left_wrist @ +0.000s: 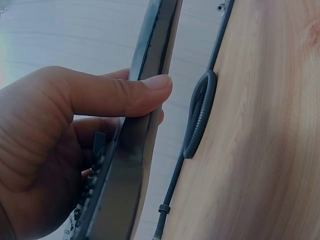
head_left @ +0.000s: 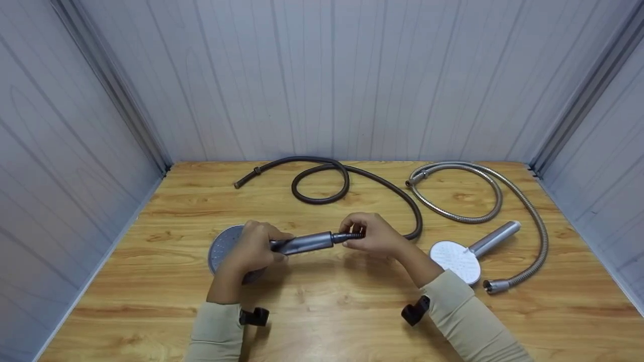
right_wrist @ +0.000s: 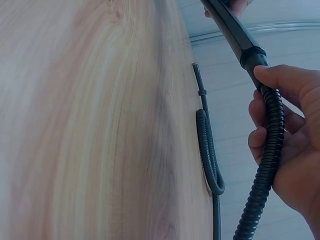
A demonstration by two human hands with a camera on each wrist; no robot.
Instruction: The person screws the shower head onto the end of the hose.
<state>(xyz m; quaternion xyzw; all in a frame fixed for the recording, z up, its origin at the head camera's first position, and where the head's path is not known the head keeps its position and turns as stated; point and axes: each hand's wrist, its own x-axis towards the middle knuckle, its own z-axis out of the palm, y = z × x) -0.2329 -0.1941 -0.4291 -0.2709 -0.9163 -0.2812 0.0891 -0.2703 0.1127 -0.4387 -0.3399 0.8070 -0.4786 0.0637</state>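
A dark grey shower head point(head_left: 308, 243) is held above the table by my left hand point(head_left: 255, 246), thumb and fingers wrapped round its handle near the round face. In the left wrist view the thumb presses on the flat side of the handle point(left_wrist: 125, 165). At the handle's far end, my right hand point(head_left: 375, 235) pinches the end fitting of a black ribbed shower hose point(right_wrist: 272, 130). The fitting meets the handle end in the right wrist view; whether it is threaded on I cannot tell. From the right hand the hose runs back in a loop over the table.
On the right lie a white-faced shower head point(head_left: 455, 261) with a silver handle and a coiled silver hose point(head_left: 536, 221). The black hose's free end point(head_left: 244, 180) lies at the back left. Panelled walls point(head_left: 322, 80) enclose the wooden table point(head_left: 151, 281) at the back and sides.
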